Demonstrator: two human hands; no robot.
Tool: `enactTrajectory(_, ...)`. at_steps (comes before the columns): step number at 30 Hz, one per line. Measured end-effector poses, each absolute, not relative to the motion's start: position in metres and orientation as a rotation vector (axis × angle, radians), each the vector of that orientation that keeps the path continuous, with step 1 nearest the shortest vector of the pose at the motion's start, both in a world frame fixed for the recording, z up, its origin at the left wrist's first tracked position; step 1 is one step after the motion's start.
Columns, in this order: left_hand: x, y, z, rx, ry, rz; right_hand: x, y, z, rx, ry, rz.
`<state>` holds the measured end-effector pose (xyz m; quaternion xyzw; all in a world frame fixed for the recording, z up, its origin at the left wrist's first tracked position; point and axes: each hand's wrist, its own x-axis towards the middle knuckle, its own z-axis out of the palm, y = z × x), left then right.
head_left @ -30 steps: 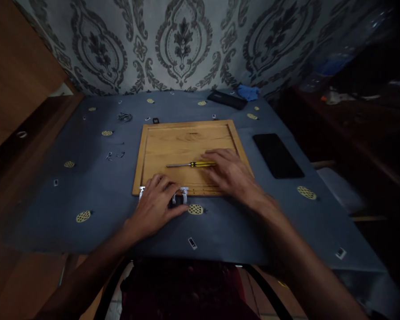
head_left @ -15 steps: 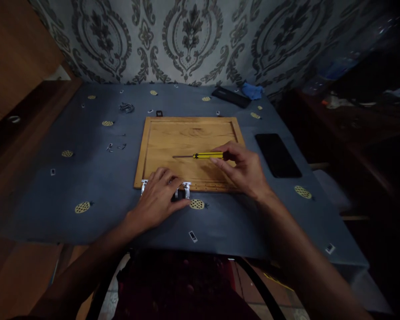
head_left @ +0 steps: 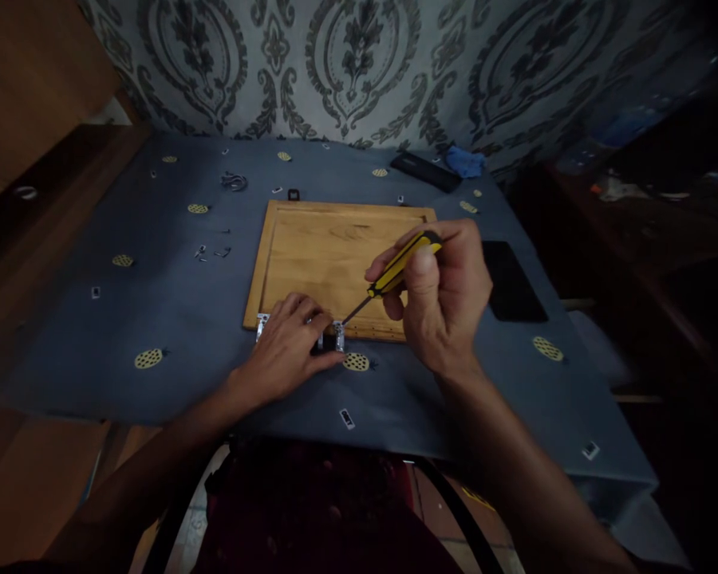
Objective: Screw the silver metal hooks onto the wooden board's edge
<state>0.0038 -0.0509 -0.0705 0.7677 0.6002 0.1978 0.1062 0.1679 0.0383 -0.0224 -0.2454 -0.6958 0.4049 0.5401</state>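
Observation:
A yellow-and-black screwdriver (head_left: 402,267) is gripped in my right hand (head_left: 446,295), its thin shaft slanting down to the left. The tip is at the right end of a shiny metal fitting (head_left: 339,335) with a dark middle part. That fitting lies along the near edge of a framed wooden panel (head_left: 317,267), towards its left corner. My left hand (head_left: 287,343) covers most of it, fingers over the top and thumb along the near side. Small holes show in the panel's near edge, right of the fitting.
Several small screws (head_left: 202,253) lie on the blue tablecloth (head_left: 173,319), left of the panel. A coiled cable (head_left: 233,182) and a small black square piece (head_left: 293,194) lie behind. At right is a black phone (head_left: 514,283); farther back, a dark case (head_left: 424,171) and blue cloth (head_left: 465,162).
My right hand has turned the screwdriver from lying level above the panel to pointing down, its tip now at the fitting's right end. My left hand stays on the fitting. The view shifted slightly.

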Motion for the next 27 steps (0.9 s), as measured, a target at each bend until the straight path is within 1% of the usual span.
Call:
enactTrajectory(7,0.003,-0.051,-0.072,2.291,1.774,0.587,0.164,0.041,-0.033,-0.586,-1.781,0.994)
enactTrajectory(21,0.003,-0.051,-0.073,2.337,1.751,0.641,0.166,0.046,-0.044,-0.622,-1.797,1.057)
enactTrajectory(27,0.003,-0.051,-0.072,2.327,1.749,0.646,0.169,0.046,-0.043,-0.621,-1.808,1.035)
